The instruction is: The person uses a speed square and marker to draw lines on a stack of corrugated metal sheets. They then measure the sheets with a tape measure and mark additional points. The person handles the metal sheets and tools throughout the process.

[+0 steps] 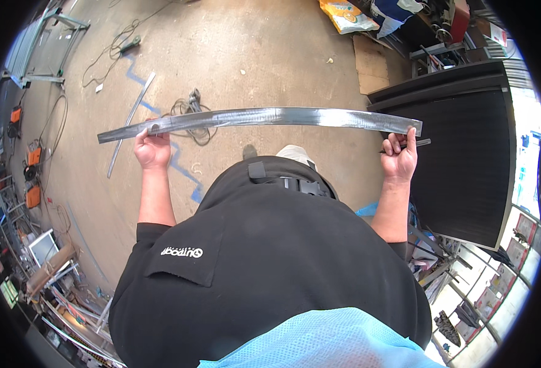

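Note:
A long, flat silver metal bar (270, 116) spans level in front of my body, above the concrete floor; the fisheye view bends its outline. My left hand (153, 151) is closed on it a little inward of its left end, fingers hidden behind the metal. At the right end my right hand (400, 161) grips the bar, with the forefinger up against its face and the other fingers curled. A thin, pen-like stick (424, 142) juts out from that same hand; its kind cannot be made out.
A narrow metal strip (134, 119) lies on the floor at left, near a stepped blue line (184, 175). A coiled cable (198, 132) lies beyond the bar. On the right stands a big black panel (466, 165). Orange machines (33, 154) and stacked metal line the left side.

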`<act>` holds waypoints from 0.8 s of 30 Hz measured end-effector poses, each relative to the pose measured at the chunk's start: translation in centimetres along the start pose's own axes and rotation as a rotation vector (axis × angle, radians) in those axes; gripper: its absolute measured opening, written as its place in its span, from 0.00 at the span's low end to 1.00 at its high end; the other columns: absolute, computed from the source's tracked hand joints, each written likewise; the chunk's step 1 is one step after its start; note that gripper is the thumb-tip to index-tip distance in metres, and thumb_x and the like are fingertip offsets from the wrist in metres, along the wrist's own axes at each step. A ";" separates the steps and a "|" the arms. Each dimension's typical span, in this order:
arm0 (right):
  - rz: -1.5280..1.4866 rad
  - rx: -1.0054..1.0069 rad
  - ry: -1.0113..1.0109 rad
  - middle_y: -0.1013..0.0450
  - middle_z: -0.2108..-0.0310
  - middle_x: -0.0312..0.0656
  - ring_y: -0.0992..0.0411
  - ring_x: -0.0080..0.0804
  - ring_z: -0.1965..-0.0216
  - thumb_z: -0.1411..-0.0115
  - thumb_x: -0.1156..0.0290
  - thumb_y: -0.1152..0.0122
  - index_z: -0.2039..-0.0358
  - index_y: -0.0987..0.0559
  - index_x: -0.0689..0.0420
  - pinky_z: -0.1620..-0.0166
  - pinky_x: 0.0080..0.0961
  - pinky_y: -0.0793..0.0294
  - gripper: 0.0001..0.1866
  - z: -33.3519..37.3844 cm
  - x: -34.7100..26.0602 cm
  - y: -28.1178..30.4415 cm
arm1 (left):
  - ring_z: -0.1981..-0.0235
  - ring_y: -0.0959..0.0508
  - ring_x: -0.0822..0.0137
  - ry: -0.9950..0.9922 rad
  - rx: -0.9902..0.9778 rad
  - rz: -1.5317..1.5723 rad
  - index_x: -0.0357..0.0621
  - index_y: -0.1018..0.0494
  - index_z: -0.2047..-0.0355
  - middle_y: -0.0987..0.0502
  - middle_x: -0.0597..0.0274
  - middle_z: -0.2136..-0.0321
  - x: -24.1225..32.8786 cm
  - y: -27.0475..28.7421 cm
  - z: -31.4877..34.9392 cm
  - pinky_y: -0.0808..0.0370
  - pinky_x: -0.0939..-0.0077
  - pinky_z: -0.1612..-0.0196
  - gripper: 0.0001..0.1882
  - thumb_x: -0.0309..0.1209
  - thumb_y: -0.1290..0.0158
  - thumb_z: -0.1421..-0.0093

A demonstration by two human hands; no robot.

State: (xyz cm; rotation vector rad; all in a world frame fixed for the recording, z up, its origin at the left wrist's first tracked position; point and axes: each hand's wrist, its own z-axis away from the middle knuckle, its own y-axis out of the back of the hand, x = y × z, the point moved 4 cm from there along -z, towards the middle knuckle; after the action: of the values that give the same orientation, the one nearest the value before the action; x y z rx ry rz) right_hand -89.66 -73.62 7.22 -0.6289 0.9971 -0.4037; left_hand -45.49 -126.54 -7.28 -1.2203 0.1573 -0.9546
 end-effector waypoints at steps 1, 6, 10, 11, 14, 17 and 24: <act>-0.003 0.029 -0.001 0.28 0.71 0.25 0.44 0.19 0.76 0.23 0.57 0.37 0.57 0.15 0.47 0.73 0.22 0.46 0.10 -1.6 0.3 -0.9 | 0.43 0.17 0.51 -0.005 -0.002 0.002 0.36 0.21 0.46 0.15 0.49 0.49 0.3 -0.8 -1.7 0.22 0.51 0.34 0.19 0.29 0.45 0.36; 0.031 -0.084 -0.051 0.29 0.72 0.25 0.44 0.20 0.75 0.23 0.57 0.36 0.59 0.16 0.47 0.72 0.22 0.45 0.10 -10.4 2.0 -6.2 | 0.45 0.16 0.53 -0.068 0.082 -0.018 0.38 0.20 0.48 0.14 0.52 0.50 1.2 -2.1 -8.4 0.21 0.52 0.38 0.18 0.30 0.43 0.37; 0.074 -0.110 -0.088 0.31 0.73 0.25 0.43 0.20 0.76 0.23 0.59 0.36 0.65 0.20 0.45 0.73 0.23 0.45 0.10 -19.1 3.9 -11.4 | 0.48 0.16 0.51 -0.113 0.179 0.020 0.37 0.20 0.50 0.14 0.50 0.53 1.6 -2.5 -12.1 0.22 0.51 0.37 0.18 0.32 0.43 0.39; 0.093 -0.114 -0.115 0.32 0.74 0.25 0.42 0.20 0.76 0.23 0.60 0.36 0.66 0.21 0.44 0.73 0.23 0.44 0.11 -21.3 4.3 -12.9 | 0.48 0.15 0.50 -0.122 0.214 0.008 0.36 0.20 0.50 0.14 0.50 0.53 1.6 -2.6 -12.7 0.21 0.51 0.36 0.19 0.33 0.44 0.38; 0.160 -0.161 -0.169 0.32 0.74 0.26 0.42 0.19 0.77 0.23 0.61 0.36 0.65 0.23 0.44 0.74 0.21 0.44 0.10 -27.7 5.4 -18.1 | 0.47 0.15 0.50 -0.182 0.261 0.003 0.35 0.20 0.50 0.14 0.49 0.53 2.2 -3.4 -13.8 0.22 0.50 0.36 0.20 0.34 0.45 0.38; 0.214 -0.248 -0.240 0.31 0.73 0.26 0.42 0.18 0.78 0.23 0.62 0.36 0.64 0.23 0.45 0.75 0.21 0.44 0.09 -32.5 6.6 -22.3 | 0.48 0.15 0.50 -0.218 0.313 0.045 0.35 0.19 0.51 0.13 0.49 0.52 2.5 -3.5 -14.3 0.20 0.50 0.37 0.20 0.34 0.46 0.39; 0.289 -0.343 -0.315 0.27 0.71 0.28 0.42 0.17 0.78 0.23 0.63 0.36 0.61 0.22 0.45 0.76 0.21 0.44 0.06 -41.6 10.3 -32.0 | 0.51 0.14 0.52 -0.336 0.551 0.060 0.38 0.19 0.52 0.13 0.54 0.53 3.1 -3.4 -19.3 0.18 0.53 0.43 0.19 0.37 0.47 0.37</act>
State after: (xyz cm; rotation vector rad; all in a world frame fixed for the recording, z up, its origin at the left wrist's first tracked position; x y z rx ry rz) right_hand -121.82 -116.33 5.25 -0.8136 0.8422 0.1246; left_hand -56.46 -142.70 -10.63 -0.8383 -0.3172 -0.6648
